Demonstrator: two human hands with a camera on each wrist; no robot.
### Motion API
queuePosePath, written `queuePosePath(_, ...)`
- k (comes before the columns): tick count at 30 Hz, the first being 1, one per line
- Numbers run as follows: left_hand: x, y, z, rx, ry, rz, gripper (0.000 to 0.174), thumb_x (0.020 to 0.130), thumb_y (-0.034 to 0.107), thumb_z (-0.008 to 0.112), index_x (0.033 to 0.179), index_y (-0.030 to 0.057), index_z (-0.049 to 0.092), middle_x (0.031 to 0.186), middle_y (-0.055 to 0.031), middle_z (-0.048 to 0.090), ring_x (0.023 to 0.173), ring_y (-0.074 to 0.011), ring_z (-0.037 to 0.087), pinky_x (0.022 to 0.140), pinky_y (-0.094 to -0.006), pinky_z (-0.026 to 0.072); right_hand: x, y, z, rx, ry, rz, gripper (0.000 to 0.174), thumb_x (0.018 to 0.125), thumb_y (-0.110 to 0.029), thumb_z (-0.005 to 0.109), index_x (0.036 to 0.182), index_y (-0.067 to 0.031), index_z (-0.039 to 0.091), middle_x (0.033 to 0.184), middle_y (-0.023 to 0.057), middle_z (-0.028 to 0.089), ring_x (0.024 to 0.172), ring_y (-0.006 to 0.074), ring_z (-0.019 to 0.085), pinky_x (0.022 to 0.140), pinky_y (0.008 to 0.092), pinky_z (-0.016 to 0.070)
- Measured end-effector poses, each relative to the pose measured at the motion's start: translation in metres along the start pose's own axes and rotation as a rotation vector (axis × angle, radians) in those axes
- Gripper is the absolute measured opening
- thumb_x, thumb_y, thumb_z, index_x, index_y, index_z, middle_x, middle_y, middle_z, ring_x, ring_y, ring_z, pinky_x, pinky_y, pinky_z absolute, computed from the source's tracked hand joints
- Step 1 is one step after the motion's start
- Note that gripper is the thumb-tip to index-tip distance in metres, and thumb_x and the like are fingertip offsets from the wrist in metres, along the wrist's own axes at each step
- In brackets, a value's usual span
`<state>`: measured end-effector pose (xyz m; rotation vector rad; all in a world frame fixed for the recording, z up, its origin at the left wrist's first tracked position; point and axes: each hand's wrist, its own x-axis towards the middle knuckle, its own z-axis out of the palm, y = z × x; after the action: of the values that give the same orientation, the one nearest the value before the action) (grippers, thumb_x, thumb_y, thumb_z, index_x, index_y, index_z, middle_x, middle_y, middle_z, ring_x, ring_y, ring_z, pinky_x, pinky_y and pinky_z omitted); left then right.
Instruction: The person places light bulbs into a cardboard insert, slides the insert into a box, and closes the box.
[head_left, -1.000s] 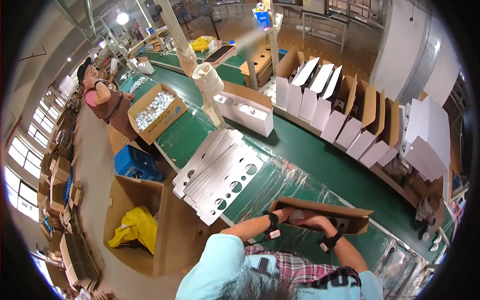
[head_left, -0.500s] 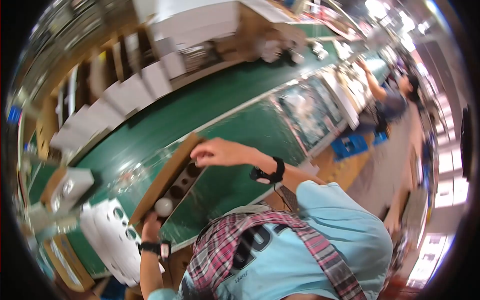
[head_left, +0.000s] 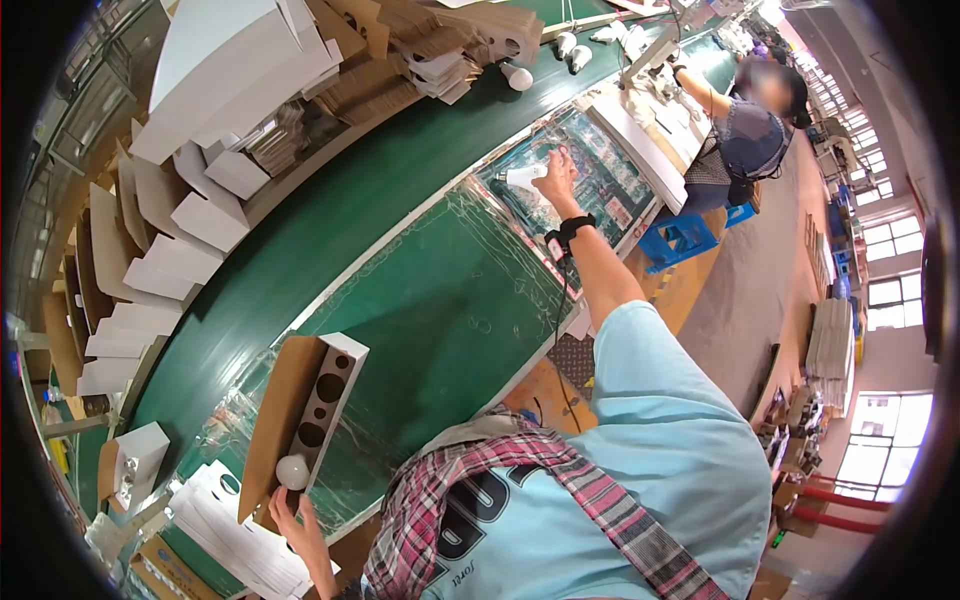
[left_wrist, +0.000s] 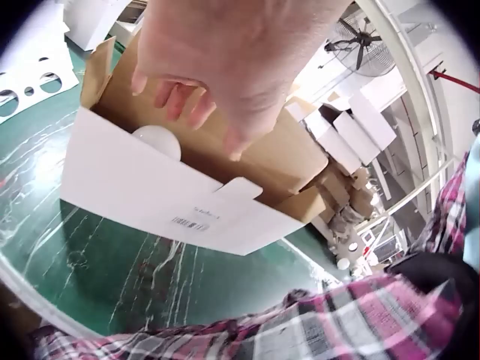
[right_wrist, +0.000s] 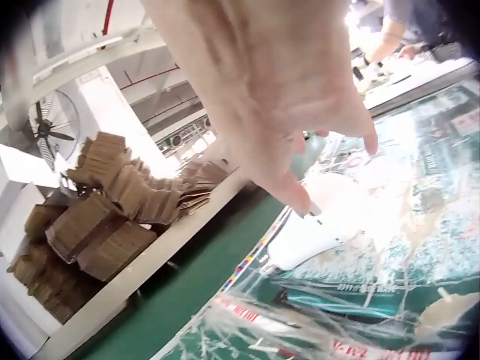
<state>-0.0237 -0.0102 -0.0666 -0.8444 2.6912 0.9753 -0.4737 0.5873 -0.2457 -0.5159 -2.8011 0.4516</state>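
A long open carton (head_left: 272, 415), (left_wrist: 139, 180) stands on the green table, holding an insert (head_left: 335, 372) with round holes. One white bulb (head_left: 292, 472), (left_wrist: 159, 141) is at its near end. There the left hand (head_left: 303, 540), (left_wrist: 232, 60) has its fingers apart at the carton's end beside the bulb, holding nothing. Far to the right, the right hand (head_left: 562, 185), (right_wrist: 277, 90) has its thumb and fingers around the round end of another white bulb (head_left: 522, 177), (right_wrist: 311, 236), whose base points away from the palm.
Folded white and brown cartons (head_left: 150, 250) line the shelf beyond the belt. White hole-punched sheets (head_left: 225, 520) lie at lower left, near a smaller white box (head_left: 140, 465). Loose bulbs (head_left: 517, 77) rest at the top. Another person (head_left: 755, 135) sits at the table's far end.
The head view has swung toward the other end of the table. My right hand has left the carton and now grips a separate bulb farther along. My left hand stays at the carton's end.
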Motion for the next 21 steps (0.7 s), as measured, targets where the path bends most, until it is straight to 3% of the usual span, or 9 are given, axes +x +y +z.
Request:
queuePosePath(1,-0.003,0.003,0.006,0.056,0.016,0.021,0.048,0.086,0.019,0.061,0.126,-0.0022,0.047,0.129,-0.0200,0.045,0.122,-0.0368,0.042,0.101,-0.0462,0.0319,0.005,0.008,0.005,-0.028,-0.015,0.033,0.085,0.058,-0.022,0.080,0.133,-0.0120,0.043,0.126,0.0203,0.046,0.129,0.0363,0.033,0.102,0.0562,0.0241)
queuePosePath(5,-0.002,0.005,0.023,0.406,-0.006,0.212,0.055,0.073,0.006,0.070,0.123,0.0029,0.050,0.134,-0.0164,0.040,0.126,-0.0372,0.035,0.104,-0.0484,0.0276,0.011,0.015,0.010,0.278,-0.416,0.000,0.095,0.052,-0.022,0.084,0.135,-0.0138,0.041,0.132,0.0240,0.042,0.124,0.0380,0.042,0.101,0.0484,0.0353)
queuePosePath(6,0.002,-0.001,0.026,0.410,0.018,0.246,0.050,0.071,0.002,0.070,0.118,0.0035,0.054,0.134,-0.0148,0.040,0.125,-0.0368,0.036,0.102,-0.0488,0.0281,0.004,0.012,0.015,0.183,-0.317,-0.084,0.087,0.058,-0.026,0.084,0.133,-0.0094,0.042,0.126,0.0217,0.049,0.113,0.0326,0.054,0.087,0.0405,0.0483)
queuePosePath(9,0.012,-0.004,0.026,0.466,0.052,0.220,0.042,0.073,0.002,0.068,0.113,0.0029,0.057,0.130,-0.0147,0.042,0.119,-0.0368,0.039,0.099,-0.0498,0.0302,-0.023,-0.029,-0.012,0.627,-0.577,0.324,0.077,0.067,-0.032,0.082,0.128,-0.0042,0.045,0.112,0.0149,0.058,0.099,0.0229,0.060,0.074,0.0335,0.0527)
queuePosePath(11,0.017,0.017,0.023,0.363,0.156,0.324,0.037,0.076,0.002,0.066,0.112,0.0024,0.058,0.124,-0.0156,0.046,0.114,-0.0362,0.042,0.096,-0.0480,0.0329,-0.052,-0.054,-0.022,0.773,-0.554,0.211,0.077,0.067,-0.036,0.082,0.122,0.0052,0.046,0.101,0.0122,0.061,0.079,0.0164,0.062,0.057,0.0274,0.0521)
queuePosePath(14,0.025,0.069,0.019,0.045,0.127,0.358,0.027,0.084,0.002,0.059,0.111,0.0011,0.058,0.112,-0.0159,0.054,0.101,-0.0310,0.053,0.088,-0.0405,0.0416,-0.106,-0.106,-0.059,0.732,-0.408,-0.218,0.067,0.066,-0.025,0.081,0.120,-0.0020,0.049,0.111,0.0132,0.053,0.104,0.0228,0.055,0.076,0.0338,0.0509)
queuePosePath(16,0.029,0.108,0.028,-0.431,-0.063,0.239,0.025,0.092,0.011,0.050,0.111,-0.0029,0.058,0.110,-0.0114,0.060,0.079,-0.0171,0.061,0.073,-0.0282,0.0484,-0.148,-0.152,-0.097,0.729,-0.313,-0.507,0.066,0.063,-0.018,0.081,0.120,-0.0066,0.050,0.116,0.0130,0.048,0.112,0.0267,0.050,0.086,0.0371,0.0473)
queuePosePath(19,0.048,0.145,0.038,-0.797,-0.451,0.133,0.056,0.097,0.032,0.042,0.141,0.0004,0.028,0.101,-0.0130,0.065,0.071,-0.0144,0.063,0.059,-0.0217,0.0438,-0.213,-0.212,-0.152,0.800,-0.353,-0.807,0.064,0.061,-0.007,0.078,0.119,-0.0157,0.052,0.117,0.0106,0.044,0.106,0.0321,0.049,0.092,0.0407,0.0432)
queuePosePath(21,0.057,0.157,0.043,-0.954,-0.584,0.071,0.057,0.099,0.039,0.039,0.141,0.0015,0.028,0.098,-0.0142,0.065,0.068,-0.0139,0.062,0.055,-0.0215,0.0425,-0.247,-0.232,-0.163,0.734,-0.242,-1.178,0.063,0.062,-0.004,0.074,0.119,-0.0207,0.053,0.117,0.0089,0.044,0.105,0.0307,0.048,0.090,0.0401,0.0438)
